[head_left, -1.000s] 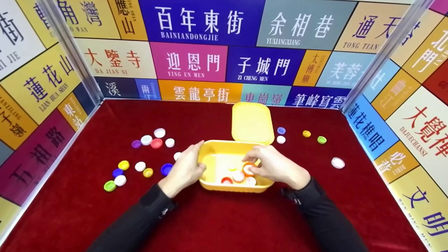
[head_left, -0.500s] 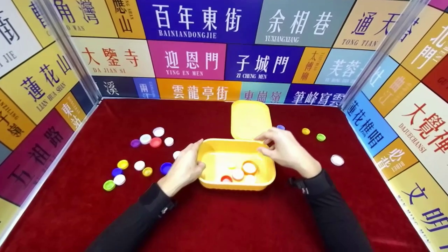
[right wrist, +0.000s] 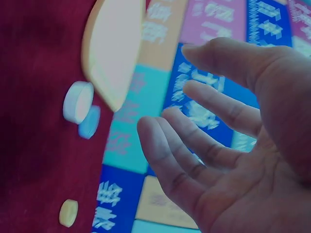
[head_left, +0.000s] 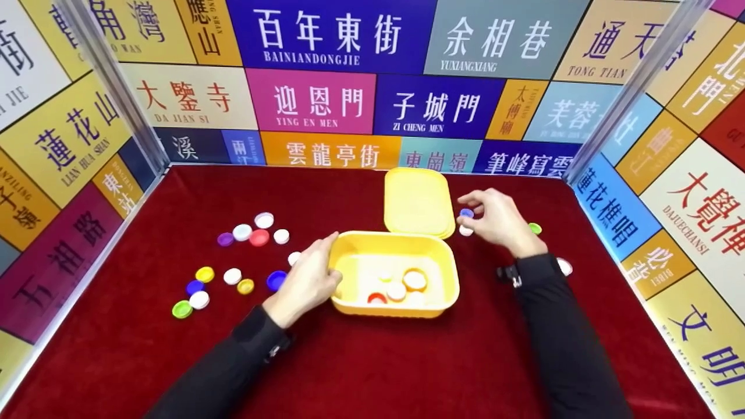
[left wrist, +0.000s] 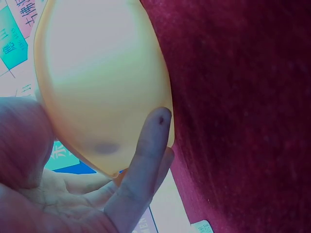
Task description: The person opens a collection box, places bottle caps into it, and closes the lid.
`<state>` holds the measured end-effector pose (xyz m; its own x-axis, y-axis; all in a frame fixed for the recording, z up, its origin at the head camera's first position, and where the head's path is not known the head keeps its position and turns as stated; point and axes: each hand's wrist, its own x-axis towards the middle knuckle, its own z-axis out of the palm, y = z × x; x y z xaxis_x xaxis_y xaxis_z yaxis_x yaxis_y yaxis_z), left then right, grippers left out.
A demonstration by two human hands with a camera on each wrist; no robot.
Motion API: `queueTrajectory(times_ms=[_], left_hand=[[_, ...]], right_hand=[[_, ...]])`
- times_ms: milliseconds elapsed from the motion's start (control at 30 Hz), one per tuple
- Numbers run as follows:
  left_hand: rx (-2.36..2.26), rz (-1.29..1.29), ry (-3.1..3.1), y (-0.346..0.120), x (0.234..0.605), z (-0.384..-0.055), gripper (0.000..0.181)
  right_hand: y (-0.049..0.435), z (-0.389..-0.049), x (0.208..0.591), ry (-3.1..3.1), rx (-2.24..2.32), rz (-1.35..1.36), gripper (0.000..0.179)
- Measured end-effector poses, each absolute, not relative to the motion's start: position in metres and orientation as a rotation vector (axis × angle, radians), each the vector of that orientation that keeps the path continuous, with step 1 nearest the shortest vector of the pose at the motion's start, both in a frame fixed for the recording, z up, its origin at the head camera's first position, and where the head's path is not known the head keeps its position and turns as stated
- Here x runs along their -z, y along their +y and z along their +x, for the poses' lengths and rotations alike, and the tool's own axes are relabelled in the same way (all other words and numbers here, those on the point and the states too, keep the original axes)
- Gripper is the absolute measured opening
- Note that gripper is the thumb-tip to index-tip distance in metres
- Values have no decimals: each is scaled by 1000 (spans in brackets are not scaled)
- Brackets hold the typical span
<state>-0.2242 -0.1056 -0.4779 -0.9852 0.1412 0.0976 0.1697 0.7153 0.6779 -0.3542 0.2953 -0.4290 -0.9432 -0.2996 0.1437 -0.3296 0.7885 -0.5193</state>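
Note:
My left hand grips the left end of a yellow plastic box, its thumb over the rim and its fingers along the outer wall, as the left wrist view also shows. Inside the box lie several bottle caps, among them an orange-rimmed white cap and a red cap. My right hand hovers with spread, bent fingers and holds nothing. Near its fingertips are a blue cap and a white cap, which stand side by side in the right wrist view.
A yellow lid lies behind the box. Several loose caps, including a red one and a green one, are scattered on the red cloth at left. At right lie a green cap and a white cap.
My right hand has left the orange-rimmed cap inside the box and moved right and away, over to the blue and white caps. The left hand stays on the box.

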Motion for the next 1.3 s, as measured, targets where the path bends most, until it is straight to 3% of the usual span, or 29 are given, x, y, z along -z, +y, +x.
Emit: queueTrajectory(times_ms=[267, 533, 767, 1300], left_hand=[[1131, -266, -2865, -106, 478, -224, 81], [1127, -266, -2866, -105, 477, -223, 80], [1116, -274, -2858, -106, 477, -223, 79], [1110, -272, -2860, -107, 478, -224, 80]], right_hand=[[306, -398, 447, -3046, -836, 387, 52], [303, -418, 467, -3130, -820, 309, 48], [302, -420, 470, -3138, -757, 232, 31], [287, -398, 447, -3003, -794, 413, 28]])
